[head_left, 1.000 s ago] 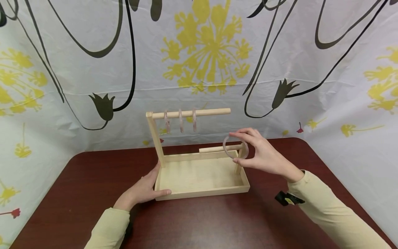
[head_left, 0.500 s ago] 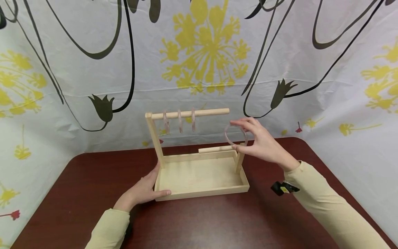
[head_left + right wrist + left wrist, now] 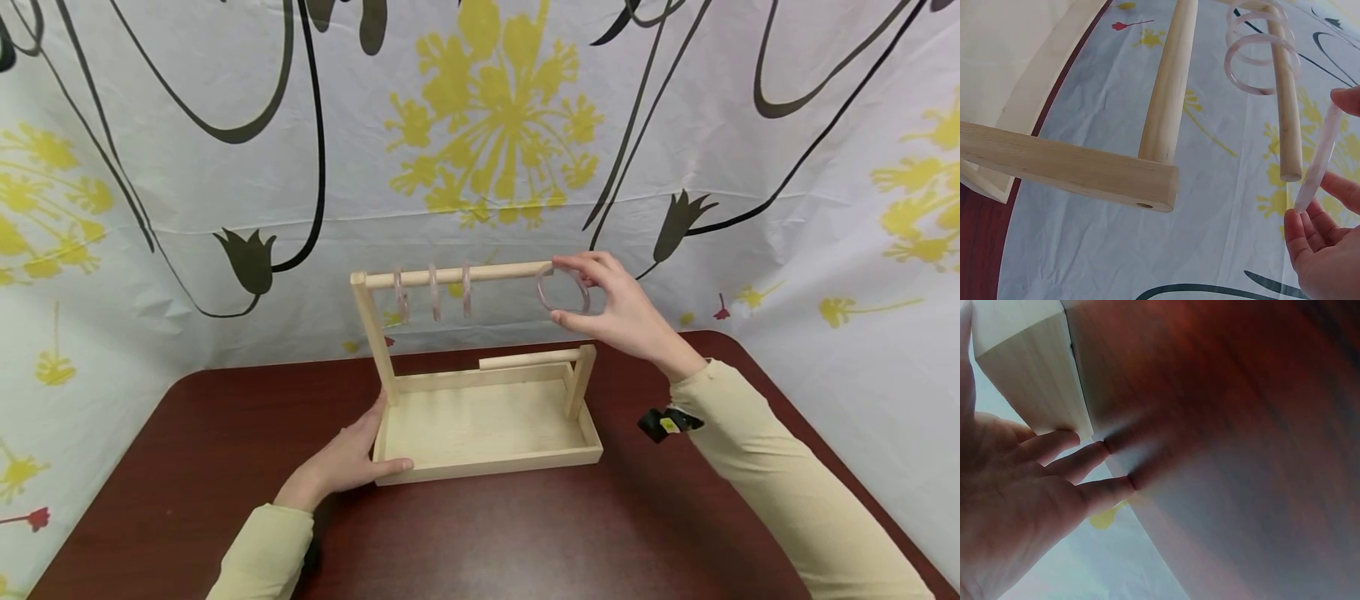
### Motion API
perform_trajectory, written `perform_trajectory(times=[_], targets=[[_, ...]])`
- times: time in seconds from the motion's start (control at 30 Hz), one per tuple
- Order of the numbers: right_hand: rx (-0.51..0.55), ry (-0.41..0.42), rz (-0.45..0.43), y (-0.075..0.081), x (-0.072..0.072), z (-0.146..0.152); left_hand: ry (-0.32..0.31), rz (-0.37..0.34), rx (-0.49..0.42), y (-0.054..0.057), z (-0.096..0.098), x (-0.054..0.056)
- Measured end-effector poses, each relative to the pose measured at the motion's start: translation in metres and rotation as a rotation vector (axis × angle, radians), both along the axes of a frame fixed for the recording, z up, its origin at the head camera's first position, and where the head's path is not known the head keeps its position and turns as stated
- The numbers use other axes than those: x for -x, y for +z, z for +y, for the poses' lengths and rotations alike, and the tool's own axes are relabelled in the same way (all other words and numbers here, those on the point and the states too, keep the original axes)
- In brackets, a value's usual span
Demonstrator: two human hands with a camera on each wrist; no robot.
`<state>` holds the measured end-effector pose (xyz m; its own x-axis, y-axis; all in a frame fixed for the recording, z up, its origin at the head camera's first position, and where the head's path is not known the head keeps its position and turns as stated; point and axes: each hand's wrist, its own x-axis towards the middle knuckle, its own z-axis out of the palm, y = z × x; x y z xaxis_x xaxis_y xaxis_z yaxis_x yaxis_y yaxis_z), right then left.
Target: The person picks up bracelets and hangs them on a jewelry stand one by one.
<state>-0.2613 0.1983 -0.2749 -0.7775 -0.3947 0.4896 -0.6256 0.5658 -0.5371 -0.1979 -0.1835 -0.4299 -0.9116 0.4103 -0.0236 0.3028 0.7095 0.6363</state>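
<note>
A pale wooden stand (image 3: pixel 480 429) has a shallow tray base, a tall left post with an upper rod (image 3: pixel 506 271), and a short right post with a lower rod (image 3: pixel 528 360). My left hand (image 3: pixel 341 454) holds the tray's left end, thumb over the front rim and fingers along the outer side. Thumb and fingers of my right hand (image 3: pixel 618 308) pinch a translucent pinkish bangle (image 3: pixel 540 292) at the upper rod's free end. In the right wrist view that bangle (image 3: pixel 1319 159) stands just beyond the rod tip, apart from it. Three similar bangles (image 3: pixel 434 293) hang on the upper rod.
The stand rests on a dark reddish-brown table (image 3: pixel 480 533). Behind it hangs a white curtain (image 3: pixel 345 167) with yellow and dark plant prints. The lower rod points left, beneath the free end of the upper one.
My right hand has raised the bangle off the lower rod, up to the upper rod's tip. My left hand and the stand stay in place.
</note>
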Motion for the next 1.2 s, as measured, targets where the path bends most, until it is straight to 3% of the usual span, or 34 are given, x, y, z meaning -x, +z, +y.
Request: perform_trajectory(times=[0.4, 0.6, 0.97, 1.2], targets=[[0.004, -0.024, 0.005, 0.003, 0.016, -0.01, -0.001, 0.0, -0.002, 0.0, 0.0, 0.0], [0.022, -0.021, -0.021, -0.003, 0.024, -0.015, 0.011, -0.025, 0.008, 0.0, -0.001, 0.0], [0.054, 0.048, -0.041, -0.009, 0.031, -0.024, 0.021, -0.028, 0.015, -0.001, 0.0, 0.0], [0.015, 0.073, -0.054, -0.007, 0.032, -0.032, 0.021, -0.024, 0.02, -0.002, 0.0, 0.001]])
